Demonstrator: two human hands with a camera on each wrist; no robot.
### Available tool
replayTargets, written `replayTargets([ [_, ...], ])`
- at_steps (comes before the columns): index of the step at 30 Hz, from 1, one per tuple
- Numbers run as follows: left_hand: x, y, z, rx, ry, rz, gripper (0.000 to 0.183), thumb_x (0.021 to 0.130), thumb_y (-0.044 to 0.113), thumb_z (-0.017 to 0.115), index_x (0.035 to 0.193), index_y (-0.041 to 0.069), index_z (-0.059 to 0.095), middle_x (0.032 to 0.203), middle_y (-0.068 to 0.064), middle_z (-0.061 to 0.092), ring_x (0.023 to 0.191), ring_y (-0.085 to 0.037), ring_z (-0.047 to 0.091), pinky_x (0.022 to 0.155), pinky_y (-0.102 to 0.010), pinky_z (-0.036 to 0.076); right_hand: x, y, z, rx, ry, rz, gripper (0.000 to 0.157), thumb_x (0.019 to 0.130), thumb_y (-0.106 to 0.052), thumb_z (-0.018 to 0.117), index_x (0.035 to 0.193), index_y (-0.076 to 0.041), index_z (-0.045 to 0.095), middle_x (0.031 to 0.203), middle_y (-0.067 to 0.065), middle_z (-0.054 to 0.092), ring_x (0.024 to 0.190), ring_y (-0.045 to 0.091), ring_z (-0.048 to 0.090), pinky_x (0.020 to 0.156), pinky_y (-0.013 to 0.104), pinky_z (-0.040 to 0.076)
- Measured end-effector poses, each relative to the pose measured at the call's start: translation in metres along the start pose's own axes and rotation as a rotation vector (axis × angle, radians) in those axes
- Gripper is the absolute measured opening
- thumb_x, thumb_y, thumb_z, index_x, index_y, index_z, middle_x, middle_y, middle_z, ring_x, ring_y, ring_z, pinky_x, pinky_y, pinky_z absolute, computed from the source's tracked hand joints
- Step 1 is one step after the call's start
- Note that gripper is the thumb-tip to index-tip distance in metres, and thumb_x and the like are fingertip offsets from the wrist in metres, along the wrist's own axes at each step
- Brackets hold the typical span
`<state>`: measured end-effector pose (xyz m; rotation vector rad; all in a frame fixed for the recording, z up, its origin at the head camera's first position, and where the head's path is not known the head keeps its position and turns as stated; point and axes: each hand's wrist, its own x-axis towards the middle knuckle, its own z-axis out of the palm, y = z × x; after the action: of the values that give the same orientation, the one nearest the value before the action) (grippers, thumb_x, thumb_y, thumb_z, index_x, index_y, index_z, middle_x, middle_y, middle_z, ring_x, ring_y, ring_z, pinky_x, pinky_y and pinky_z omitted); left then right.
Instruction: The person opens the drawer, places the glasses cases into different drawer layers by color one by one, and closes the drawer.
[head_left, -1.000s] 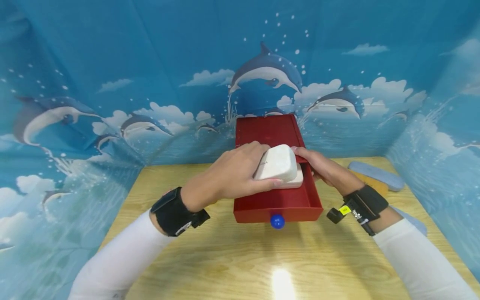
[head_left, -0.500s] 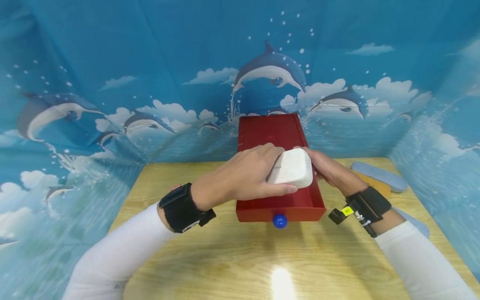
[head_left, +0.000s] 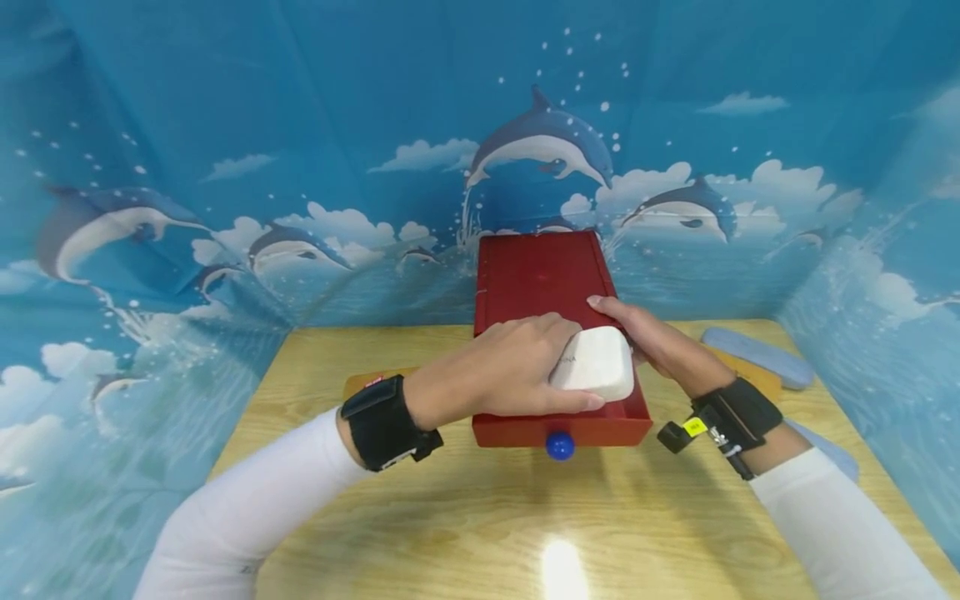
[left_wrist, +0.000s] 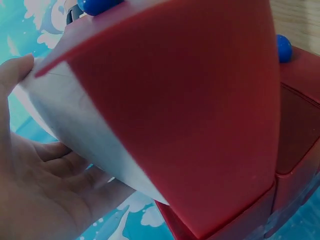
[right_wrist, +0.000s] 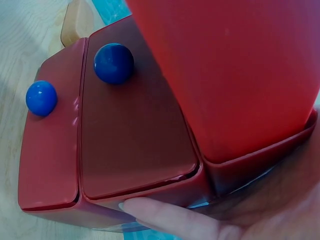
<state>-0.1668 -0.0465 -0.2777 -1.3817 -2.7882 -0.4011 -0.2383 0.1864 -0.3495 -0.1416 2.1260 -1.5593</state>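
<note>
My left hand (head_left: pixel 517 367) holds a white, rounded-corner block (head_left: pixel 596 362) with dark printed letters on one face. The block is over the pulled-out top drawer (head_left: pixel 517 431), which has a blue ball knob (head_left: pixel 559 446). In the left wrist view, thumb and fingers lie around the white block (left_wrist: pixel 95 127), partly behind the drawer wall. My right hand (head_left: pixel 652 337) rests against the right side of the red drawer cabinet (head_left: pixel 543 275), its thumb lying on top. One straight finger (right_wrist: pixel 175 220) touches the cabinet side in the right wrist view. Most of the drawer's inside is hidden.
Two lower drawers with blue knobs (right_wrist: pixel 114 63) are shut below. At the right of the wooden table (head_left: pixel 420 517) lie a long grey-blue piece (head_left: pixel 757 357), an orange one (head_left: pixel 753 375) and another grey-blue one (head_left: pixel 828 450). An orange item (head_left: pixel 360 383) sits behind my left wrist.
My left hand has moved right and toward the drawer front with the white block. A second white block, seen in the drawer earlier, is now hidden. My right hand stays at the cabinet.
</note>
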Motion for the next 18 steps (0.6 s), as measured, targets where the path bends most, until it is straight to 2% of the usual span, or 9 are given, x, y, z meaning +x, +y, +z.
replayTargets([
  [3, 0.0018, 0.0001, 0.0026, -0.003, -0.029, -0.008, 0.07, 0.082, 0.073, 0.048, 0.119, 0.014, 0.047, 0.096, 0.008, 0.05, 0.078, -0.003, 0.048, 0.056, -0.019, 0.045, -0.0004, 0.001, -0.0003, 0.001, 0.007, -0.002, 0.07, 0.093, -0.065, 0.037, 0.122, -0.002, 0.045, 0.086, 0.002, 0.066, 0.075, 0.019, 0.065, 0.066, 0.039, 0.055],
  [9, 0.0044, -0.0022, 0.0065, -0.043, -0.136, -0.044, 0.065, 0.083, 0.069, 0.05, 0.115, 0.013, 0.047, 0.091, 0.008, 0.051, 0.072, -0.004, 0.052, 0.053, -0.021, 0.046, -0.0016, 0.0017, -0.001, 0.007, -0.001, -0.023, 0.068, 0.094, -0.063, 0.037, 0.133, -0.008, 0.04, 0.101, 0.007, 0.062, 0.084, 0.022, 0.063, 0.069, 0.042, 0.055],
  [13, 0.0062, -0.0023, 0.0065, -0.06, -0.15, -0.036, 0.06, 0.082, 0.069, 0.052, 0.109, 0.015, 0.048, 0.083, 0.008, 0.054, 0.066, -0.005, 0.053, 0.051, -0.023, 0.046, -0.0021, 0.0019, -0.0012, 0.011, -0.011, -0.036, 0.067, 0.095, -0.062, 0.036, 0.136, -0.008, 0.037, 0.107, 0.01, 0.06, 0.087, 0.024, 0.063, 0.07, 0.044, 0.054],
  [18, 0.0077, -0.0018, 0.0058, -0.097, -0.199, -0.043, 0.052, 0.08, 0.069, 0.055, 0.096, 0.021, 0.049, 0.073, 0.007, 0.056, 0.058, -0.006, 0.054, 0.049, -0.024, 0.046, -0.0021, 0.0019, -0.0002, 0.019, -0.007, -0.043, 0.068, 0.095, -0.062, 0.036, 0.135, -0.006, 0.037, 0.105, 0.012, 0.061, 0.085, 0.026, 0.064, 0.07, 0.047, 0.054],
])
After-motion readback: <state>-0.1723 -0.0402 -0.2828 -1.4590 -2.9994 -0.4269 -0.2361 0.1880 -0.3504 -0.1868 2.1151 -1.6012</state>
